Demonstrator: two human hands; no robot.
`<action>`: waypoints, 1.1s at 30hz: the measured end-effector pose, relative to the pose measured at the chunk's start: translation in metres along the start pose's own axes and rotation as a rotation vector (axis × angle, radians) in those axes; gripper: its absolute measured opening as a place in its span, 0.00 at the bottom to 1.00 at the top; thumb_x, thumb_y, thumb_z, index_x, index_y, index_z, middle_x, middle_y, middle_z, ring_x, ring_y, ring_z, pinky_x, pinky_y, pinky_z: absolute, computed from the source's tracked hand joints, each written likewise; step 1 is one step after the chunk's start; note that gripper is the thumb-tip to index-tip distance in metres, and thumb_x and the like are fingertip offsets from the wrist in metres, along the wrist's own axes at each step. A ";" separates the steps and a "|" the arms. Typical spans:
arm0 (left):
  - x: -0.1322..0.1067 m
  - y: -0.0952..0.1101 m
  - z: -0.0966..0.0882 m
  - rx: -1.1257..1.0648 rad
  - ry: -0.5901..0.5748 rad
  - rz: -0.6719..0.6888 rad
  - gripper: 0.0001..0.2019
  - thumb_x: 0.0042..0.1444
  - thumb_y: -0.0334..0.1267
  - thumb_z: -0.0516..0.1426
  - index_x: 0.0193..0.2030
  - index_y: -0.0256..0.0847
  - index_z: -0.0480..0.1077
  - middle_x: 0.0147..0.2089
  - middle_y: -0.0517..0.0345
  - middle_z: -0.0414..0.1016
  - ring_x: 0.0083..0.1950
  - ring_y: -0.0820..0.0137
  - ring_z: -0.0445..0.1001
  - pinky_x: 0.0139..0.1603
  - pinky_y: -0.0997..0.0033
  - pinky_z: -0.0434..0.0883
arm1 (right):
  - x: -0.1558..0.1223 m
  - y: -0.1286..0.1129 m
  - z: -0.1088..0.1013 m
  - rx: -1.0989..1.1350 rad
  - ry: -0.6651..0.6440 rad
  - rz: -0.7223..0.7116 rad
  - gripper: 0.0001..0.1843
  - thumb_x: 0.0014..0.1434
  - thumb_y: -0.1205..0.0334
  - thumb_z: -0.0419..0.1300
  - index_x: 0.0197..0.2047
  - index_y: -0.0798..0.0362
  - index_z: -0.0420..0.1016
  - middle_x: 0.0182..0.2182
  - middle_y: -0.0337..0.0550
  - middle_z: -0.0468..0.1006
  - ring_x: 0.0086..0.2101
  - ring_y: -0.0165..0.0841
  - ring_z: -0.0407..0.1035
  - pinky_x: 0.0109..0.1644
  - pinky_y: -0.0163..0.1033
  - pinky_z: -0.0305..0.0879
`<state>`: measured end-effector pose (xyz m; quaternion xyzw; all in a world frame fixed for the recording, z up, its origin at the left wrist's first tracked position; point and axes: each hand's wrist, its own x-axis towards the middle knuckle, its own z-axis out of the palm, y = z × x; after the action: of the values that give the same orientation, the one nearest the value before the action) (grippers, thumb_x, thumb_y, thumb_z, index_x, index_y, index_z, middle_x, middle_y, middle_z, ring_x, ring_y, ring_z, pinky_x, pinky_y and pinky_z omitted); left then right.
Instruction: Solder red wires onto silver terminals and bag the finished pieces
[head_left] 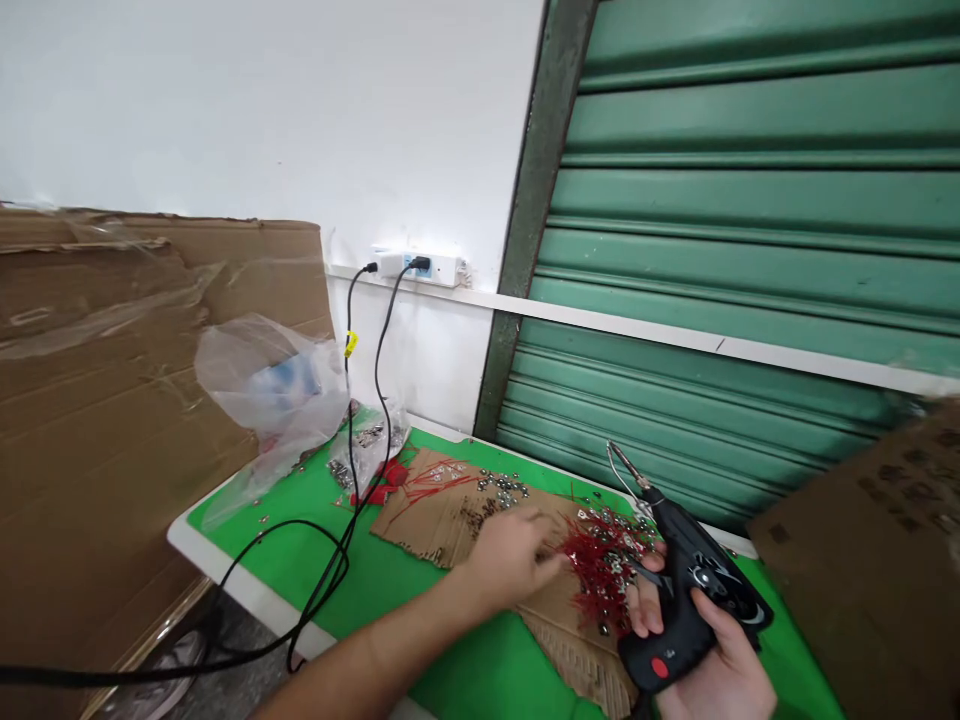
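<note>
My right hand (720,640) is wrapped round the grip of a black soldering gun (701,575) with a red spot at its base. The gun's metal tip and curved feed tube point up and away, toward the shutter. My left hand (514,555) reaches over the cardboard sheet (420,510), its fingers loosely bent, with a gap between thumb and fingers. Its fingertips are at the left edge of a heap of red wires (592,560) with small shiny metal parts among them. Nothing can be made out in that hand.
More small metal parts (502,487) and loose red wires (435,480) lie on the cardboard. Clear plastic bags (277,385) stand at the back left of the green table (390,600). Black cables (349,545) run from a wall power strip (442,270). Large cartons (112,400) flank the table.
</note>
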<state>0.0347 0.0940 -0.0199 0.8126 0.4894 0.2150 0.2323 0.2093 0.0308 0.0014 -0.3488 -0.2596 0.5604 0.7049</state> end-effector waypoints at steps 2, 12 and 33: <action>0.000 -0.018 -0.008 0.101 0.002 -0.142 0.13 0.59 0.47 0.56 0.42 0.43 0.76 0.45 0.50 0.79 0.48 0.59 0.77 0.50 0.63 0.74 | 0.000 0.002 0.003 -0.011 -0.002 0.001 0.16 0.54 0.56 0.61 0.48 0.45 0.74 0.32 0.41 0.72 0.20 0.30 0.57 0.23 0.41 0.60; -0.001 -0.039 -0.004 0.155 0.009 -0.309 0.16 0.56 0.53 0.57 0.45 0.45 0.73 0.38 0.52 0.80 0.43 0.58 0.79 0.44 0.64 0.73 | 0.002 0.011 0.004 0.055 0.067 0.083 0.22 0.52 0.59 0.62 0.51 0.47 0.73 0.31 0.42 0.73 0.20 0.30 0.58 0.21 0.38 0.60; -0.014 -0.062 -0.023 0.059 0.032 -0.126 0.10 0.60 0.33 0.52 0.42 0.47 0.74 0.46 0.58 0.76 0.46 0.68 0.75 0.45 0.73 0.70 | 0.009 0.021 0.000 0.051 0.084 0.062 0.23 0.48 0.59 0.65 0.49 0.50 0.75 0.32 0.45 0.77 0.18 0.28 0.59 0.20 0.35 0.63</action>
<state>-0.0276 0.1106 -0.0394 0.7831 0.5493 0.1986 0.2135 0.1987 0.0421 -0.0149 -0.3619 -0.2047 0.5731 0.7062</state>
